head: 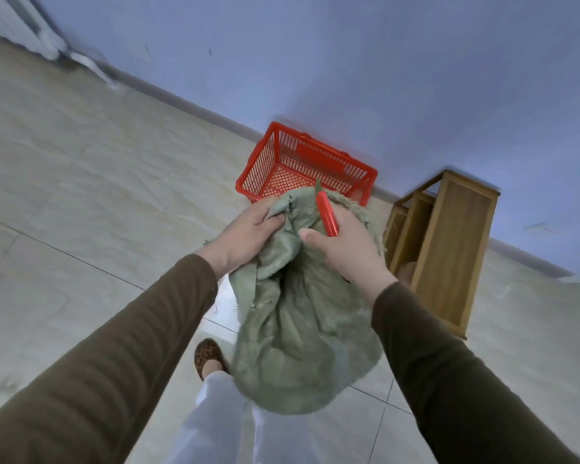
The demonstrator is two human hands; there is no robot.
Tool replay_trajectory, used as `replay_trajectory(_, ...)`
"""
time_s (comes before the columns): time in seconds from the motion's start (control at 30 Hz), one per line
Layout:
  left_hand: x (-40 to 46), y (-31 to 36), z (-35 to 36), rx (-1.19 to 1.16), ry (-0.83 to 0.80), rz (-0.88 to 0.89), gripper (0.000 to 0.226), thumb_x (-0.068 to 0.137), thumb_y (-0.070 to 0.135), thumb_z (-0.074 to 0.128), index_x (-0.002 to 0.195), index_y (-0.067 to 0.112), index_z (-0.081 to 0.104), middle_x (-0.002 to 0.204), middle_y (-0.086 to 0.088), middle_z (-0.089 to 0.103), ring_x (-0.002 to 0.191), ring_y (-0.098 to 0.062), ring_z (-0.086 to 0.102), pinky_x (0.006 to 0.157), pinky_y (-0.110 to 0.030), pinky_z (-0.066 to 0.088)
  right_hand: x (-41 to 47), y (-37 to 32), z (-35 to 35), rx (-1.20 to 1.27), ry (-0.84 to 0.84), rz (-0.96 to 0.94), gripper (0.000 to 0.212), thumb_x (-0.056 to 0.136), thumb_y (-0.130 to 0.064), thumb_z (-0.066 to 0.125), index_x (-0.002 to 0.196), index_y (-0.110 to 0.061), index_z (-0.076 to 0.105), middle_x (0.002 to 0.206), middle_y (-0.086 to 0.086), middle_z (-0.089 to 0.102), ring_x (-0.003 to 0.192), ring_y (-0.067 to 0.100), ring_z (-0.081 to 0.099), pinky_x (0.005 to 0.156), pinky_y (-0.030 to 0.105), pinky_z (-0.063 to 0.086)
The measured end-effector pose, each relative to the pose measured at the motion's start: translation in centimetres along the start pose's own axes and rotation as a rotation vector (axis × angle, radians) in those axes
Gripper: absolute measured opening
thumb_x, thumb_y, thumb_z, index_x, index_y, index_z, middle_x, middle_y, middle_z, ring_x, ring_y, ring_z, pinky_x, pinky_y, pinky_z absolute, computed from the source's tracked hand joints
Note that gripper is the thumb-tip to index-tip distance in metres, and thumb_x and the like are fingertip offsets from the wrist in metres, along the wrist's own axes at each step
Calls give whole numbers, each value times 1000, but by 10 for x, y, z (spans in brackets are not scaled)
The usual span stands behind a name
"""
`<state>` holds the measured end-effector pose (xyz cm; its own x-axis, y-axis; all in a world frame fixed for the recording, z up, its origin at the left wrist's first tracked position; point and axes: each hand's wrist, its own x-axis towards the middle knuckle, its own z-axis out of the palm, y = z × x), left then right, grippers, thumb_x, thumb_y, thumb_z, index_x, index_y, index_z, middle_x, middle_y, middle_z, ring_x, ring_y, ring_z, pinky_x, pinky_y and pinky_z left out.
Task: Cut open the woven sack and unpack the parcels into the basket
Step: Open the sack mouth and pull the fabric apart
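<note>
Here the left hand (248,231) grips the sack (302,329) top. The right hand (344,242) clutches a red cutter (327,214), basket (275,162) beyond

The sack (302,329) hides its parcels, and the cutter (327,214) blade cannot be made out.

Green sack (302,329), red basket (282,162)
</note>
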<state>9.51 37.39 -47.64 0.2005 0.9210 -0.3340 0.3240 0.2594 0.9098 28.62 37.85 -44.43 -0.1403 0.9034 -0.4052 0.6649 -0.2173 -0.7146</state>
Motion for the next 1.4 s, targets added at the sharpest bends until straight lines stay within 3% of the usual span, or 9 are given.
replay_trajectory(0.17,-9,6,-7,92,-28,62,34,100,-12,48,128,1,60,124,-12,61,117,-17,54,103,-22,40,29,11,24,428,19,186,47,89,-32,81,130,-19,63,80,-2,63,52,10,56,52,27,50)
replay_trajectory(0.27,-7,-3,-17,261,177,35,48,94,-11,58,138,8,62,141,-12,48,130,-21,48,116,-24,34,45,5,18,321,121,122,17,89,-36,77,91,-19,74,81,0,68,73,26,68,76,45,57)
replay_trajectory(0.43,-10,-6,-47,163,489,-117,57,87,-1,59,133,31,56,99,7,60,76,-11,60,69,-28,52,55,-5,-14,90,230,7,30,89,-38,73,98,-10,71,84,9,70,76,28,66,79,46,55)
replay_trajectory(0.73,-36,-17,-79,-998,307,-138,37,100,14,60,136,17,63,129,-12,70,108,-23,71,94,-35,60,73,-19,-32,219,310,-2,20,97,-13,65,90,-30,59,79,-5,62,74,16,65,79,43,57)
replay_trajectory(0.87,-60,-41,-64,-286,180,-229,80,96,-14,57,160,26,30,160,-6,43,146,-19,45,118,-43,41,73,-29,-25,281,232,-26,14,100,-12,59,101,-26,60,84,-3,64,73,11,66,71,41,58)
replay_trajectory(0.97,-45,-38,-39,96,-39,-86,43,85,3,73,120,21,56,117,-3,60,105,13,60,95,-16,49,70,-42,-12,201,125,-108,10,99,-12,61,106,-19,62,86,-4,66,76,12,66,72,41,56)
replay_trajectory(1.03,-20,-19,-24,26,15,-61,31,90,11,68,101,33,48,98,5,49,88,13,58,90,-25,51,64,-55,0,153,16,-185,12,98,-11,63,102,-21,64,82,-7,67,76,12,66,68,30,54)
replay_trajectory(1.17,12,16,-8,-113,188,38,105,64,16,89,151,34,34,139,-1,63,132,-14,60,109,-41,50,52,-73,8,-12,-83,-352,16,99,-9,60,91,-21,69,90,2,74,87,24,69,87,44,55)
replay_trajectory(1.4,15,9,-32,-416,476,-317,19,95,20,74,109,7,76,104,-13,78,96,-28,75,99,-50,58,28,-31,-71,-264,226,-254,27,100,-37,64,122,-26,74,106,-7,72,103,23,67,83,34,46)
